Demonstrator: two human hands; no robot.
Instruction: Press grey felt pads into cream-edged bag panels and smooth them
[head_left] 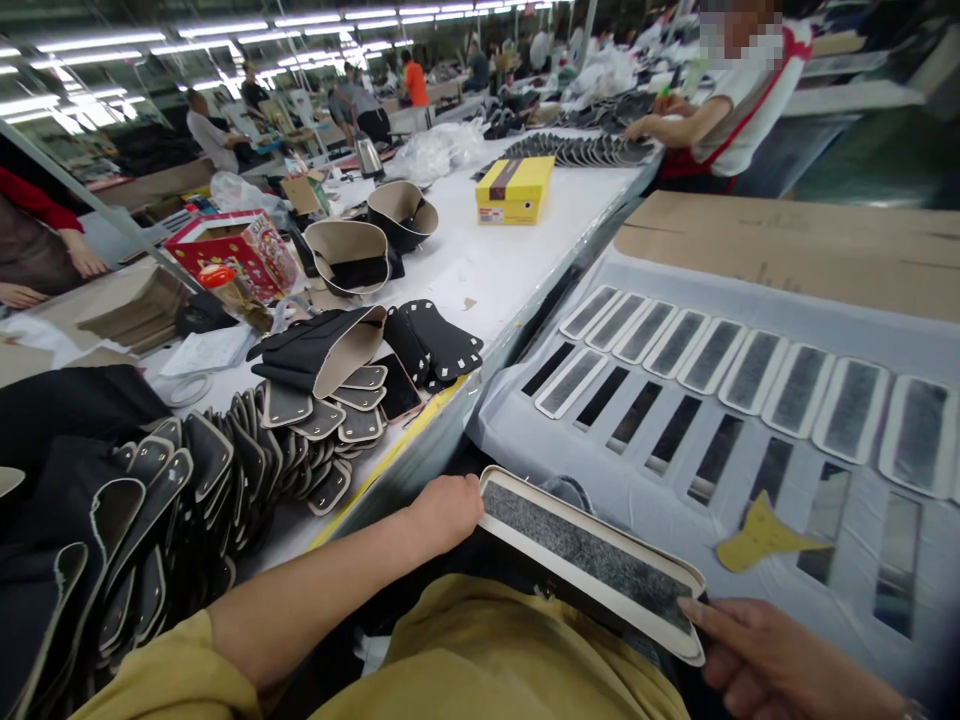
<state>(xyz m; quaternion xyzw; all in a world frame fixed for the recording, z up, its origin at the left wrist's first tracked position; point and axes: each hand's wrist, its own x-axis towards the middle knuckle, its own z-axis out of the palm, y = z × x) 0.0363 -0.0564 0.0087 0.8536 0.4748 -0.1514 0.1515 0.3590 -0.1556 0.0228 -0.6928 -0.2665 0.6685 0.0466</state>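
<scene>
Between my two hands is a long flat panel [589,550] with a dark grey middle and a cream border, tilted above my lap. My left hand [448,512] is closed on its far left end. At the lower right end, my right hand [750,645] pinches the panel, thumb on the grey face and fingers curled underneath. Similar cream-edged panels [795,390] lie in a row on the grey slotted sheet [517,430] to the right. A yellow cut scrap [765,537] rests on that sheet, near my right hand.
Black pieces with pale edges and metal studs [255,450] crowd the white table [450,240] at left. Rolled black shapes [349,255], a yellow box [516,190] and a red box [232,250] stand behind. A brown cardboard sheet [795,250] lies at right. Another person [720,110] works beyond.
</scene>
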